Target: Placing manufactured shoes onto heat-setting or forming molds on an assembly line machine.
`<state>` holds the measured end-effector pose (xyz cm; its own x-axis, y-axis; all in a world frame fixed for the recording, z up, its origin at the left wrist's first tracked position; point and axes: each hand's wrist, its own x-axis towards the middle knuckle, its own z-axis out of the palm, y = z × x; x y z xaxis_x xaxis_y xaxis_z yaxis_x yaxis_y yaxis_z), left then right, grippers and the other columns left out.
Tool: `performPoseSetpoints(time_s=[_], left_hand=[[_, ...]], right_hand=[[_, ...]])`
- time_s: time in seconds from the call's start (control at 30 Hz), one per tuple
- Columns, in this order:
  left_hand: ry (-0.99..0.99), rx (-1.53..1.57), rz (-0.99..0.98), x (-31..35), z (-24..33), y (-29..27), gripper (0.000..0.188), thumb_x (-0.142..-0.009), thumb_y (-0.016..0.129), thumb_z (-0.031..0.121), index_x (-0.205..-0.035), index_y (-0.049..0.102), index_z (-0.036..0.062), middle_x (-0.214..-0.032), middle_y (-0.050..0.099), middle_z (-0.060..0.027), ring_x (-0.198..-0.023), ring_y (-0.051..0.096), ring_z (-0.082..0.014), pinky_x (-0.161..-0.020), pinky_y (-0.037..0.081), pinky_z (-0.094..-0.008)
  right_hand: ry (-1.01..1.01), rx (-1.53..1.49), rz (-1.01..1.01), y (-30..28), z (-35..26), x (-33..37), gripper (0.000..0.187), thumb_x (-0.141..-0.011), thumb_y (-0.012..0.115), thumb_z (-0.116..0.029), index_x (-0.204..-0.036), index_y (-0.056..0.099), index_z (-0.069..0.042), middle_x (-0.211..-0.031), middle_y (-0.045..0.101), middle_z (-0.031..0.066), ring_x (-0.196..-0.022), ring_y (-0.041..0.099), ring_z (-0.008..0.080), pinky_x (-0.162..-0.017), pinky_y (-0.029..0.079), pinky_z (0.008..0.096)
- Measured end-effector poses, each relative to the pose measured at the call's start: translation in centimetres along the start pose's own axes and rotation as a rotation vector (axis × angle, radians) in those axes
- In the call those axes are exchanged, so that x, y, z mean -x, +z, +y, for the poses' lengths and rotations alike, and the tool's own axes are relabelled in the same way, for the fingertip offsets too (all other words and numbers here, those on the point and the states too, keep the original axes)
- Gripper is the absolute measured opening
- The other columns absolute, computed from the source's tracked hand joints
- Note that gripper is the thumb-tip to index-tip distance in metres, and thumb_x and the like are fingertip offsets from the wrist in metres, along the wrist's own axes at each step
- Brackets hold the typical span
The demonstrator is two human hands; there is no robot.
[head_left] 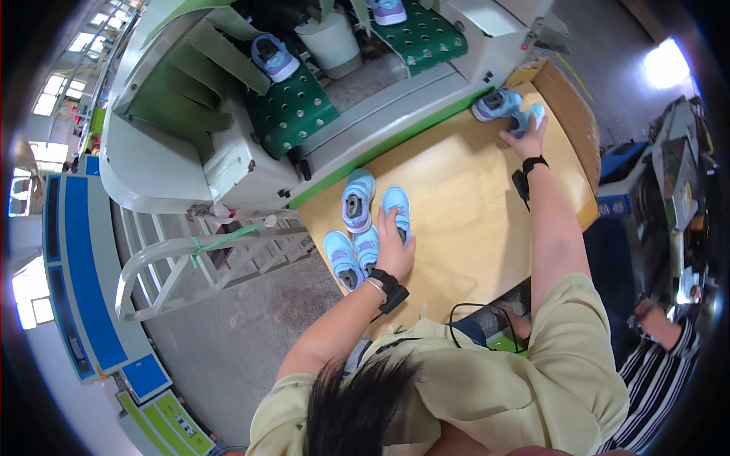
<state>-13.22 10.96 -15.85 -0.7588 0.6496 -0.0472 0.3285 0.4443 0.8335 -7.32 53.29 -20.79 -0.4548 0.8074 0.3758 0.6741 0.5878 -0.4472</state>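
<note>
My left hand [395,247] lies over a light blue child's sneaker [395,200] on the wooden table, its fingers wrapped on the shoe's opening. Close to its left are several matching sneakers: one sneaker [358,186] farther off, another sneaker [339,253] at the table's left edge, and a third sneaker [366,242] partly behind my hand. At the far right of the table, my right hand [528,140] reaches out and grips a light blue sneaker [537,114] between thumb and fingers. Beside that one, a blue and lilac sneaker [494,105] stands on the tabletop.
Beyond the table [449,197] stands a machine with green perforated belts [293,110], carrying a sneaker [275,58] and another sneaker [388,11]. Cardboard [566,114] borders the table's right side. A white metal rack [205,254] stands left. A person in striped sleeves [660,380] is at right.
</note>
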Motion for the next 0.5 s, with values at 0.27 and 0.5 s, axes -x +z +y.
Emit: performPoseSetpoints(time_s=[0.27, 0.5], left_hand=[[-0.13, 0.061, 0.117, 0.6, -1.9, 0.5, 0.08, -0.078, 0.064, 0.006, -0.146, 0.022, 0.0, -0.15, 0.022, -0.0294, -0.141, 0.022, -0.0434, -0.117, 0.02, -0.0439], [-0.171, 0.19, 0.1, -0.2, -0.4, 0.1, 0.076, -0.076, 0.061, -0.002, -0.144, 0.027, 0.0009, -0.15, 0.025, -0.0264, -0.141, 0.026, -0.0402, -0.117, 0.024, -0.0406]], right_hand=[[0.688, -1.121, -0.344, -2.8, -9.9, 11.0, 0.073, -0.082, 0.074, -0.023, -0.139, 0.033, -0.004, -0.131, 0.047, 0.0142, -0.118, 0.051, 0.0246, -0.099, 0.044, 0.0406], [-0.134, -0.3, -0.601, -10.4, -15.3, 25.4, 0.065, -0.087, 0.062, -0.011, -0.143, 0.031, -0.001, -0.155, 0.018, 0.0225, -0.138, 0.032, 0.0398, -0.114, 0.028, 0.0444]])
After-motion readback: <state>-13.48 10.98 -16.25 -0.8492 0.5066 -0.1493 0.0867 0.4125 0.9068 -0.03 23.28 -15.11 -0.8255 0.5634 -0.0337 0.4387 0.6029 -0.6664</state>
